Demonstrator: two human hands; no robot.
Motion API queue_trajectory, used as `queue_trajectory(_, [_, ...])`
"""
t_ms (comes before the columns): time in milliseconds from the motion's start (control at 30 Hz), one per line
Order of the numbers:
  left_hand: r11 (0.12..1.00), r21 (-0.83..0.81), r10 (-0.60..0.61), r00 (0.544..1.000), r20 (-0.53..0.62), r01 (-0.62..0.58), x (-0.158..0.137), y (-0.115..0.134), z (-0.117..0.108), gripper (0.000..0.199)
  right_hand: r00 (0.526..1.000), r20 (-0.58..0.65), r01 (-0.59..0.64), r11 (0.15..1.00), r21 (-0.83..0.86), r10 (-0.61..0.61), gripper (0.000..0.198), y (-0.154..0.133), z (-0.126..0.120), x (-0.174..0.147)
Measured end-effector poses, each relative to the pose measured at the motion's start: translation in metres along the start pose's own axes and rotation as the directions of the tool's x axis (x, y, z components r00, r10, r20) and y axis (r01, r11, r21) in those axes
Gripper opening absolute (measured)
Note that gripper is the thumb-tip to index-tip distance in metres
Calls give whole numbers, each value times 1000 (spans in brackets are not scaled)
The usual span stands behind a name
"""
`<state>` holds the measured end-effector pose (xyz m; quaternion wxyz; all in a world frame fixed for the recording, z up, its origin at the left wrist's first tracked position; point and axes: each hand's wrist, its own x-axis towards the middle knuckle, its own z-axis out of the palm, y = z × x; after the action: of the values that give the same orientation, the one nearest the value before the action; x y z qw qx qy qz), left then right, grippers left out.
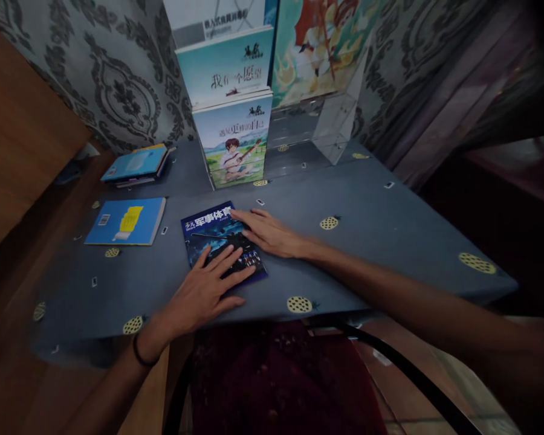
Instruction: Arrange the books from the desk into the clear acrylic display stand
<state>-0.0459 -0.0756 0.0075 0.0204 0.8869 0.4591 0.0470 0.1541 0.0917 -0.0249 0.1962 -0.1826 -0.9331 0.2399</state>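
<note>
A dark blue book (pixel 208 232) with white Chinese lettering and a tank picture on its cover lies flat near the table's front edge. My left hand (pixel 211 287) rests on the lower part of that cover, fingers spread. At the book's upper right side lies my right hand (pixel 272 232), its fingertips on the cover and its fingers stretched out. Neither hand grips anything. Parts of the cover are hidden under my fingers. Left of this book is a blue book (pixel 152 226) with a yellow patch and a barcode.
A stack of books (pixel 136 166) lies at the back left. Upright books (pixel 236 142) and a larger illustrated book (pixel 321 54) stand in a clear display rack (pixel 335 130) at the back. The table has a grey-blue pineapple-print cloth (pixel 367 199). A dark chair (pixel 281 374) is at the front.
</note>
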Motion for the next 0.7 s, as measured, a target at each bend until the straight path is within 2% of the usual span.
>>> queue_trajectory(233, [1000,26,-3,999,-49,4,-21,-2,4,48,1000,1,-2,991,-133,2,45,-11,1,-4])
queue_trajectory(367, [996,-7,-87,996,-6,87,-24,-3,0,48,1000,9,-12,983,-181,14,43,-20,-4,-5])
queue_trajectory(567, [956,-185,-221,974,57,228,-59,-35,-26,44,999,-49,-17,956,-292,3,31,-50,-14,0])
queue_trajectory(633, [941,-217,-259,965,22,258,-63,-47,-34,41,1000,-16,21,959,-282,-27,29,-60,-10,12])
queue_trajectory(700, [935,-212,-301,952,-51,285,-55,-56,-35,36,996,40,84,965,-249,-76,32,-66,-2,32])
